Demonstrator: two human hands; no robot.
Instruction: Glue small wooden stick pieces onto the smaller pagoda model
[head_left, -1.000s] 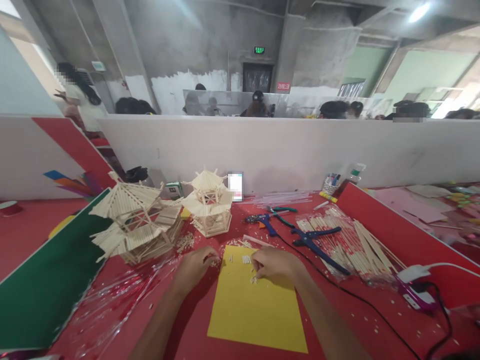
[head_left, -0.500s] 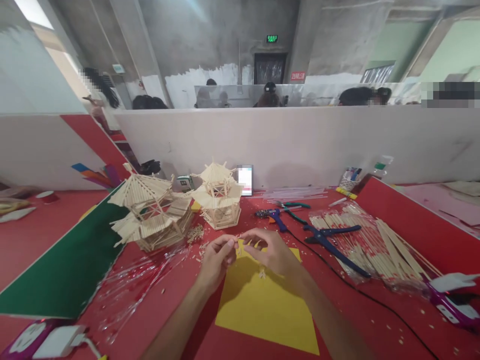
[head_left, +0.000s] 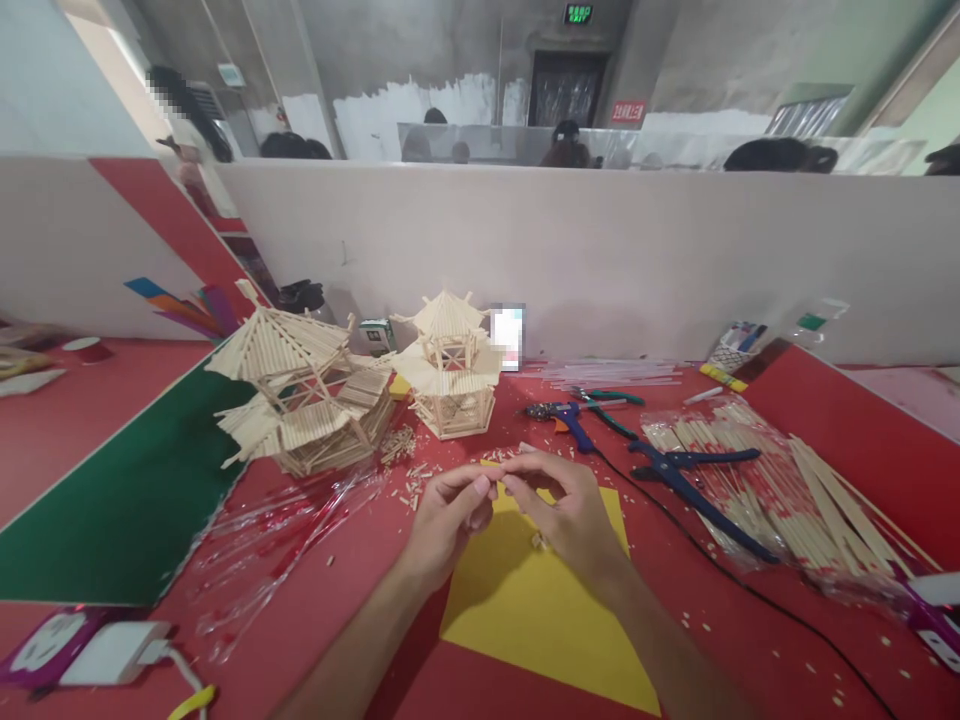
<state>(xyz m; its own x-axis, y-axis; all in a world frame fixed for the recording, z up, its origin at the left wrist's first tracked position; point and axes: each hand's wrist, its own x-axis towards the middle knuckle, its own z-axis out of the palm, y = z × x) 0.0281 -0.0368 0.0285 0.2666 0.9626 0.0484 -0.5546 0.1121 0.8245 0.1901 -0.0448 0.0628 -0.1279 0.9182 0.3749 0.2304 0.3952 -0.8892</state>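
My left hand (head_left: 454, 515) and my right hand (head_left: 559, 500) meet fingertip to fingertip above a yellow sheet (head_left: 540, 630). Both are pinched closed; whatever lies between the fingertips is too small to make out. A few short wooden bits (head_left: 538, 541) rest on the sheet under my right hand. Beyond my hands stands a pavilion model (head_left: 454, 370) built of thin wooden sticks. A second, larger stick pavilion (head_left: 300, 390) stands to its left. Small cut stick pieces (head_left: 397, 445) lie heaped and scattered between the models and my left hand.
Right of my hands lie a blue glue gun (head_left: 574, 425) with a black cord, green-handled pliers (head_left: 607, 405) and a large blue cutter (head_left: 697, 490). Bagged wooden sticks (head_left: 750, 480) lie further right. Crumpled clear plastic (head_left: 270, 550) is at left, beside a green board (head_left: 127, 500).
My right hand's fingers have closed in to meet my left fingertips, where they were more spread before. The camera view has tipped downward and shifted slightly left.
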